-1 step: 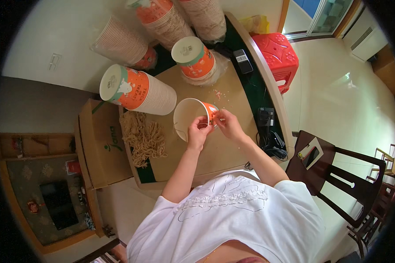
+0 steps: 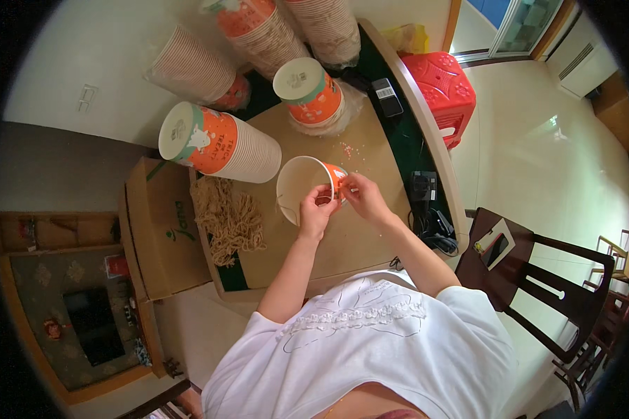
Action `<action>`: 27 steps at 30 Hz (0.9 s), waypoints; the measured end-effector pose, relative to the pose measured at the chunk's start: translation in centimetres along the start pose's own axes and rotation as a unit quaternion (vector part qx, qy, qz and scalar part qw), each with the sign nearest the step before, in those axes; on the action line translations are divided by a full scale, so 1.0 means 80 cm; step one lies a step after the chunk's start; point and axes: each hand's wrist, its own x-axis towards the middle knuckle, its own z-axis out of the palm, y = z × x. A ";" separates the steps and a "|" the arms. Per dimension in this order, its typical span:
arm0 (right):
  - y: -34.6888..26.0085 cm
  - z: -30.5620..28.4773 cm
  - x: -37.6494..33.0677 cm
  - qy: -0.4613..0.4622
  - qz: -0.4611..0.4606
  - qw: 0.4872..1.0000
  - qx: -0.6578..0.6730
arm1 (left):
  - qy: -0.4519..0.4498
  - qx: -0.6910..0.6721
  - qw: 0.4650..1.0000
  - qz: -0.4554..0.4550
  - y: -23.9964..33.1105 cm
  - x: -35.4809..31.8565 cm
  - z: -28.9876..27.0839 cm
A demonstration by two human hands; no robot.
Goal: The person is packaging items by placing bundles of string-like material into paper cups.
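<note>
An orange and white paper bucket [image 2: 302, 183] lies tipped on the table, its white inside facing left toward me. My left hand [image 2: 316, 211] grips its rim, fingers at the near right side of the opening. Against the bucket's orange outer wall, the fingers of my right hand [image 2: 365, 198] are pinched together; whatever sits between them is too small to make out. A thin beige cord [image 2: 284, 204] hangs at the bucket's left rim. To the left is a tangled heap of beige cords [image 2: 227, 220].
Stacked paper buckets [image 2: 223, 145] stand behind on the left, with another bucket stack [image 2: 309, 94] farther back and several bagged stacks by the wall. A cardboard box [image 2: 164, 234] adjoins the table's left. Black adapters [image 2: 423, 186] and cables lie right; beyond are a red stool [image 2: 437, 91] and chair [image 2: 510, 262].
</note>
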 end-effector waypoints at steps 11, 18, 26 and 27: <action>-0.010 -0.006 0.002 -0.007 -0.041 0.998 -0.057 | -0.037 0.009 0.999 -0.016 -0.003 0.001 -0.002; -0.002 -0.010 -0.003 -0.029 -0.017 0.997 -0.067 | -0.093 -0.023 0.990 -0.101 -0.014 0.008 -0.008; 0.034 -0.002 -0.015 -0.083 0.055 0.995 -0.025 | -0.025 0.196 0.978 0.058 -0.049 0.008 -0.003; 0.034 0.000 -0.019 -0.072 0.088 0.993 0.023 | -0.010 0.169 0.983 0.066 -0.053 0.008 -0.004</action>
